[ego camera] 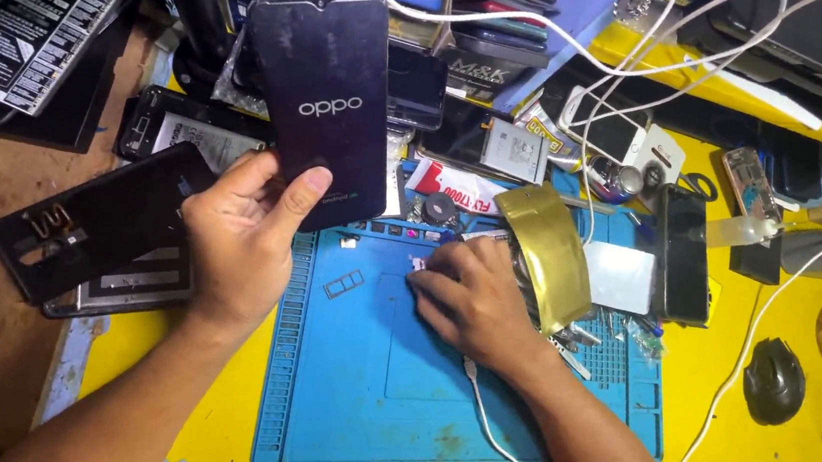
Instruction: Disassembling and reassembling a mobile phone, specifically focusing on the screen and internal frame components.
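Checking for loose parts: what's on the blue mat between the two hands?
Head view: a small SIM tray lies on the blue mat between left hand and right hand.

The near half of the blue repair mat lies open; phones, a gold pouch and cables crowd its far edge.

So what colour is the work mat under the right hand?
Blue, seen in the head view: the work mat under the right hand.
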